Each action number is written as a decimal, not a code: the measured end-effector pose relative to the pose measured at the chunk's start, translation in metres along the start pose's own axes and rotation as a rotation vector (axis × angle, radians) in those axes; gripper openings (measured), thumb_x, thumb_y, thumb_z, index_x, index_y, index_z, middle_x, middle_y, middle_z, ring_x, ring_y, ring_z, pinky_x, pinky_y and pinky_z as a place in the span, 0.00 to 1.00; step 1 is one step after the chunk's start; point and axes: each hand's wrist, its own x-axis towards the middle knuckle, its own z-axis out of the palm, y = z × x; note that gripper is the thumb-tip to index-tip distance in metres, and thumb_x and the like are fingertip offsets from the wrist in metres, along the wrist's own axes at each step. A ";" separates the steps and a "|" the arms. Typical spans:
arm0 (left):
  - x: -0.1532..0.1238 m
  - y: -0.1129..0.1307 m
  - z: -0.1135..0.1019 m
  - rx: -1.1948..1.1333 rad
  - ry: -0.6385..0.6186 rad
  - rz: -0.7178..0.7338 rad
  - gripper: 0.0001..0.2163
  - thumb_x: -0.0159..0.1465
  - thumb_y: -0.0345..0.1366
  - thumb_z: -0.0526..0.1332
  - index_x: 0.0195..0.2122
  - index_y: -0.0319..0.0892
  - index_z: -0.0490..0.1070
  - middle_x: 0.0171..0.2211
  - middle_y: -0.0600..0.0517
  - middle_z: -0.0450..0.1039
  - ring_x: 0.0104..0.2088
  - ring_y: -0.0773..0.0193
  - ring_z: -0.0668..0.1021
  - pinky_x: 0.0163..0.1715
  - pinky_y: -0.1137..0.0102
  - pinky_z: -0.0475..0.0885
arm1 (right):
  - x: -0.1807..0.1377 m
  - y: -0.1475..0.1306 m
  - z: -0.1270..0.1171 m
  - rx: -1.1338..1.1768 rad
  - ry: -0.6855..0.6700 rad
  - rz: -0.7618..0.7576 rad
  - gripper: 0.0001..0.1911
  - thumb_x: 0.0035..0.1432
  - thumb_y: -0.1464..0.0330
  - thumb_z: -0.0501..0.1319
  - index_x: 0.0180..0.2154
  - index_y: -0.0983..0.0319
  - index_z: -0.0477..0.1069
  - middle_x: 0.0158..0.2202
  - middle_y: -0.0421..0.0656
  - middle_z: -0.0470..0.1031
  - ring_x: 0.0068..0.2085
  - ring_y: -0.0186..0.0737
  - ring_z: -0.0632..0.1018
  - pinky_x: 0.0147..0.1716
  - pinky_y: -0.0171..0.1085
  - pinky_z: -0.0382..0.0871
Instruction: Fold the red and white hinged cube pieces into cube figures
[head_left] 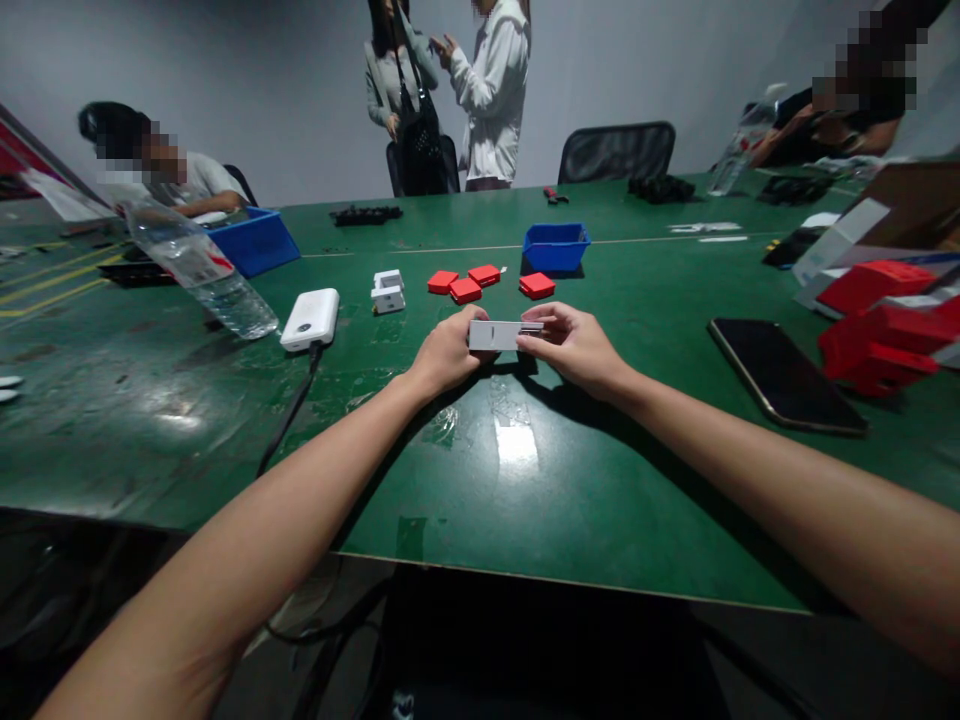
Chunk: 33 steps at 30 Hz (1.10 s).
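Between my two hands is a small white rectangular block (pixel 495 336), held just above the green table (pixel 450 480). My left hand (pixel 452 350) grips its left end, fingers mostly hidden behind it. At the right end, my right hand (pixel 574 345) pinches it with thumb and fingers, where a thin dark-edged part shows. Beyond my hands lie several flat red blocks (pixel 466 291), one of them apart on the right (pixel 537 286). A white notched plastic piece (pixel 388 292) stands to the left of them.
A white power bank (pixel 310 320) with a black cable and a tilted water bottle (pixel 199 265) are on the left. Behind the red blocks sits a blue bin (pixel 556 247). To the right lie a phone (pixel 785 375) and larger red pieces (pixel 881 345). Other people are across the table.
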 end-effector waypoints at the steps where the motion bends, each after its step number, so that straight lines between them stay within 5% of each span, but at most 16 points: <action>1: 0.000 0.000 0.000 0.001 -0.013 -0.014 0.14 0.56 0.34 0.64 0.43 0.43 0.67 0.39 0.49 0.76 0.36 0.58 0.77 0.36 0.67 0.69 | 0.000 0.000 0.000 -0.007 -0.006 -0.004 0.21 0.43 0.65 0.74 0.39 0.63 0.71 0.36 0.45 0.80 0.36 0.40 0.80 0.39 0.41 0.76; 19: 0.004 0.003 -0.005 0.050 -0.089 -0.061 0.11 0.56 0.36 0.65 0.41 0.45 0.71 0.38 0.49 0.79 0.37 0.54 0.80 0.35 0.66 0.70 | 0.003 0.000 -0.004 0.127 0.010 0.087 0.17 0.41 0.68 0.74 0.37 0.63 0.78 0.37 0.44 0.82 0.37 0.39 0.81 0.46 0.43 0.77; 27: 0.002 -0.004 -0.001 0.011 -0.069 -0.068 0.10 0.56 0.37 0.65 0.39 0.44 0.70 0.36 0.50 0.78 0.35 0.57 0.79 0.34 0.67 0.69 | -0.001 0.000 -0.004 0.139 -0.054 0.053 0.23 0.39 0.63 0.77 0.38 0.63 0.76 0.39 0.45 0.82 0.40 0.40 0.81 0.49 0.45 0.75; 33: 0.001 -0.001 -0.002 0.052 -0.054 -0.039 0.14 0.55 0.36 0.65 0.42 0.44 0.65 0.37 0.48 0.77 0.34 0.56 0.78 0.33 0.66 0.68 | 0.001 0.004 -0.005 0.109 -0.146 0.060 0.32 0.34 0.70 0.78 0.45 0.62 0.73 0.42 0.45 0.79 0.41 0.41 0.81 0.47 0.44 0.77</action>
